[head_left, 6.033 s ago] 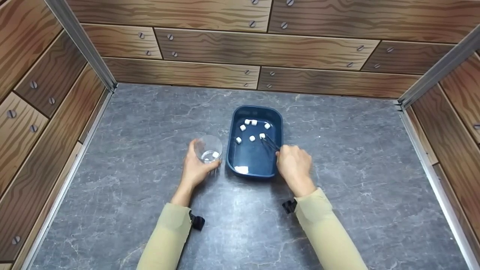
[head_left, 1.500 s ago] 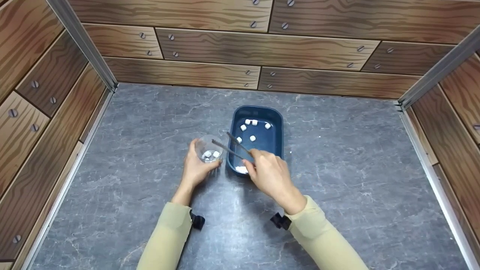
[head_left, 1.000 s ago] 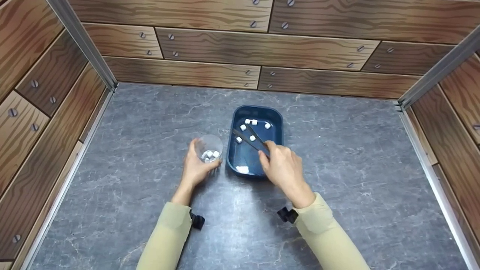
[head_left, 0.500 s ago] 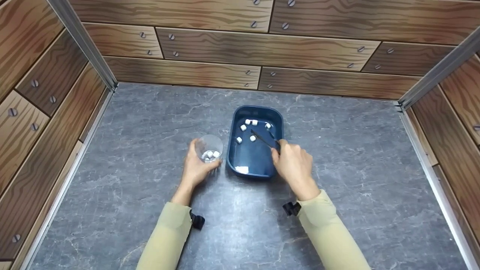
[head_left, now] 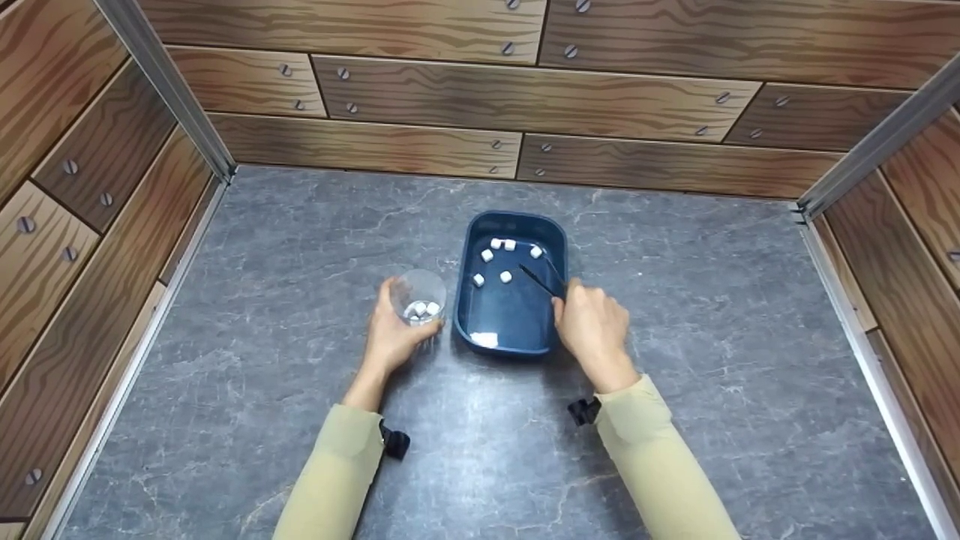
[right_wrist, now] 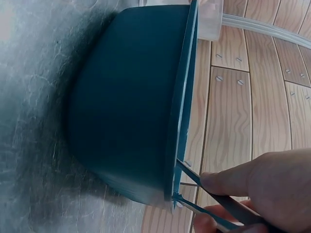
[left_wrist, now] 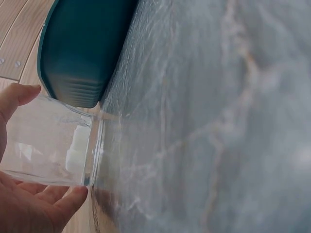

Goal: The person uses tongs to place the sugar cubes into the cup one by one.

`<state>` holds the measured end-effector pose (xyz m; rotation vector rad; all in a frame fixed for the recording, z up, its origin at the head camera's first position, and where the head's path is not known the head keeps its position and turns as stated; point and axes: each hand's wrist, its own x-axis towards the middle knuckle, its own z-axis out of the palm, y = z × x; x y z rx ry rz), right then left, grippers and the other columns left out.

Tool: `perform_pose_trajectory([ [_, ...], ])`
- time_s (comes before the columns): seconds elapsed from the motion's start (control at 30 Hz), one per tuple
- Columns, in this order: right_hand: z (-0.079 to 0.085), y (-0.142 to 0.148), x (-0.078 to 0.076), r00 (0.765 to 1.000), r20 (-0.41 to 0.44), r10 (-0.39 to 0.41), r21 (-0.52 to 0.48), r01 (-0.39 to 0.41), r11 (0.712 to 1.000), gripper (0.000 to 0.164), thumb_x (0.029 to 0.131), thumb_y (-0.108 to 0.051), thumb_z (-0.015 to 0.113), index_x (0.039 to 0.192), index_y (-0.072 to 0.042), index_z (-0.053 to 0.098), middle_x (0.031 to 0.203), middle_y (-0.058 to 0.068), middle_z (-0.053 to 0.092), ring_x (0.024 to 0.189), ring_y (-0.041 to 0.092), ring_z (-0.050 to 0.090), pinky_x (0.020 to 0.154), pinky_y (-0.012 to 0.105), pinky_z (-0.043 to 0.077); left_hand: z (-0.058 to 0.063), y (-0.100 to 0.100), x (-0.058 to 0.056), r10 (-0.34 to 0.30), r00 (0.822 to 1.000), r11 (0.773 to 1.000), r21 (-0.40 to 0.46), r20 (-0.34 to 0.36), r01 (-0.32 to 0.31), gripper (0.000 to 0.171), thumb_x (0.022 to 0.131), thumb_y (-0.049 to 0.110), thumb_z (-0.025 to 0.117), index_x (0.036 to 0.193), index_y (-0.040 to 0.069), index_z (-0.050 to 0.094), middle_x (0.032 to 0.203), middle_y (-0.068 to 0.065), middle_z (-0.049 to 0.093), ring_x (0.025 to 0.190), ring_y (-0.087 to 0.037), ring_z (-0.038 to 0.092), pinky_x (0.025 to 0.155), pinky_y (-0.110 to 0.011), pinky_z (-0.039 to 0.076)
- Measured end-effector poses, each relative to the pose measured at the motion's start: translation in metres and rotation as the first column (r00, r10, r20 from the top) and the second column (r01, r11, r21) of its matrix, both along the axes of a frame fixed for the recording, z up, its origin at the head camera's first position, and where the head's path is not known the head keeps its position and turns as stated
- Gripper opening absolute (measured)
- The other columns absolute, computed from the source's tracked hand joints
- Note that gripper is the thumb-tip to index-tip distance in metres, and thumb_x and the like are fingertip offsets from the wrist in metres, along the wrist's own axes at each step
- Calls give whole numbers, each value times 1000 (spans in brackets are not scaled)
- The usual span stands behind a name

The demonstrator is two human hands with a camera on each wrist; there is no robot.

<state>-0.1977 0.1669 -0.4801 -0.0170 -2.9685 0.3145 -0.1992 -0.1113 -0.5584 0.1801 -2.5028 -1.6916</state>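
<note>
While curling left hand (head_left: 392, 336) round clear cup (head_left: 420, 289), likely for steadiness, pinching splayed tweezers (head_left: 540, 280) in right hand (head_left: 595, 322) near white cube (head_left: 535, 253).

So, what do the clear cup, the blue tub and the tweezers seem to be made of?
Clear cup: glossy, either glass or hard plastic; white cubes show through its side. Blue tub: probably moulded plastic, smooth with a dull sheen, judging by its even colour and ribbed corner. Tweezers: perhaps coated metal, given the slim, dark prongs; plastic possible.
</note>
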Motion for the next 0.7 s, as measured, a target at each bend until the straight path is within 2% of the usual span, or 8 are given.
perform_pose_trajectory([
  [0.33, -2, 0, -16, 1000, 21, -11, 24, 10, 1000, 31, 93, -27, 64, 104, 2, 64, 90, 28, 68, 74, 47, 65, 57, 58, 51, -1, 0, 0, 3, 999, 1000, 10, -36, -2, 102, 61, 14, 90, 144, -2, 33, 135, -20, 55, 124, -35, 50, 109, -41, 35],
  [0.5, -1, -2, -25, 999, 51, -16, 54, 13, 998, 31, 94, -29, 62, 101, 2, 63, 91, 27, 68, 77, 46, 65, 60, 58, 51, -1, 0, 0, 11, 999, 1000, -16, -40, -11, 100, 60, 16, 90, 142, 0, 37, 130, -23, 56, 118, -36, 53, 104, -43, 40],
  [0.7, 1, -5, -33, 997, 78, -15, 66, 10, 998, 33, 94, -28, 61, 104, 4, 63, 93, 27, 68, 80, 45, 66, 62, 58, 52, -2, 0, -1, 11, 999, 1000, -12, -40, -11, 100, 60, 16, 91, 143, 0, 36, 130, -24, 56, 118, -36, 53, 104, -43, 40],
])
